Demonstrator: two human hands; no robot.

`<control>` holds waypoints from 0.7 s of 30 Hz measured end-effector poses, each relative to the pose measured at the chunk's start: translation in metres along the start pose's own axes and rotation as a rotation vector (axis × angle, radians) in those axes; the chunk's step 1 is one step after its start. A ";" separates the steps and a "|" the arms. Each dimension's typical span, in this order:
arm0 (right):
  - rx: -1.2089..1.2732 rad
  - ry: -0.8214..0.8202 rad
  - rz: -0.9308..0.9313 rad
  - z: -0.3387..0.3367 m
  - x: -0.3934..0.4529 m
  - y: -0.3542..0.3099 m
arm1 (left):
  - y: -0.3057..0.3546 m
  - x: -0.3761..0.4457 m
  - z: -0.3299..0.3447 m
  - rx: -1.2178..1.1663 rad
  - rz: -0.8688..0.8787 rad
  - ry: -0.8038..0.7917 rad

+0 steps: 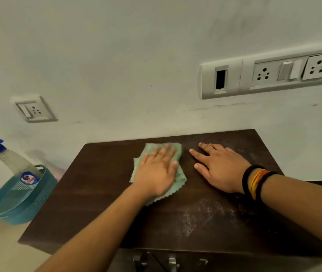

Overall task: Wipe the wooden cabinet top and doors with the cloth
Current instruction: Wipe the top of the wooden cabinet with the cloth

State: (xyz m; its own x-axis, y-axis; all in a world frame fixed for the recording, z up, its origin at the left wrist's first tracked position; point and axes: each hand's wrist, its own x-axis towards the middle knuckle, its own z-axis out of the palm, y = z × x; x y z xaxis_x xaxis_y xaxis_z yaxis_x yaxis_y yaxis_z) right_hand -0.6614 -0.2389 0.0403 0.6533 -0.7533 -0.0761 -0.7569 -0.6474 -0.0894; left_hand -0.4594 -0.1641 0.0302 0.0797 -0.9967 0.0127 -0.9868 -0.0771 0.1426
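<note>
Okay, quick pass.
Label: spray bottle (17,167) sticker, writing too blurred to read.
Basket: teal basket (36,203) at 9 o'clock of the cabinet top (89,193); holds the bottle, tilted, blue liquid inside.
Cloth: green cloth (177,173) on cabinet top, toward 12 o'clock edge.
Left hand (157,171): flat, fingers straight, pressing cloth.
Right hand (220,167): spread flat on bare wood, at 3 o'clock of the cloth.
Wrist: black and orange bands (255,182).
Wall: sockets (264,72) at 1 o'clock.
Residue: white streaks (197,214) at 5 o'clock.

cloth (178,174): pale green, crumpled, flat at the back of your top | cabinet top (97,193): dark wood, dusty streaks on the right
</note>
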 end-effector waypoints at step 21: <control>-0.010 0.010 -0.047 0.004 -0.083 0.047 | 0.048 -0.053 0.009 0.041 0.017 -0.032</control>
State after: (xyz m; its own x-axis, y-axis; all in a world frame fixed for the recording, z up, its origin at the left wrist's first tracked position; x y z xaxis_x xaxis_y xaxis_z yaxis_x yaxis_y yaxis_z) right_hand -0.7515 -0.2064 0.0388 0.6881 -0.7230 -0.0619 -0.7254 -0.6832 -0.0832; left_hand -0.5120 -0.1149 0.0275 0.0591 -0.9981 -0.0173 -0.9929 -0.0606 0.1021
